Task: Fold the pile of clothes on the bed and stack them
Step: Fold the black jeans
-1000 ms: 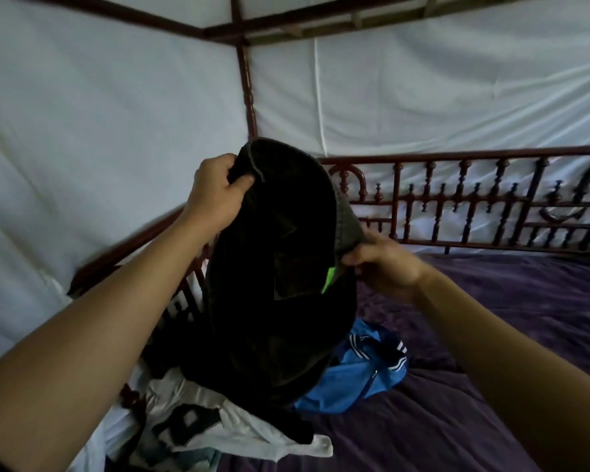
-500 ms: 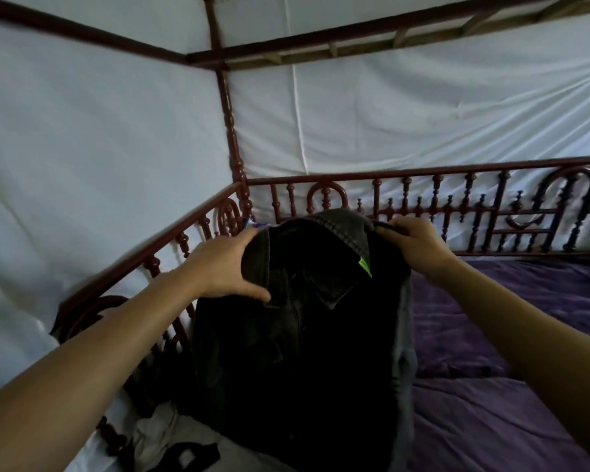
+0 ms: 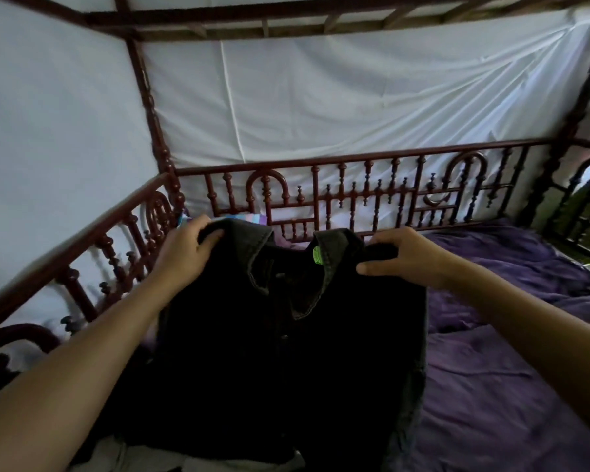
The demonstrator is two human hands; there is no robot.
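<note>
A black denim jacket (image 3: 286, 362) with a collar and a small green tag hangs spread out in front of me, its front facing me. My left hand (image 3: 184, 253) grips its left shoulder. My right hand (image 3: 402, 257) grips its right shoulder. The jacket's lower part drapes over the pile of clothes (image 3: 116, 454), of which only a pale garment shows at the bottom edge. The rest of the pile is hidden behind the jacket.
A purple bedspread (image 3: 491, 386) covers the bed to the right. A carved dark-red wooden rail (image 3: 355, 195) runs along the far side and the left side. White cloth (image 3: 321, 97) hangs behind the rails. A pastel striped item (image 3: 252, 219) lies near the far corner.
The jacket went from bunched up and held high to spread wide by its shoulders, lower and facing me. My hands moved apart. The blue garment is now out of sight.
</note>
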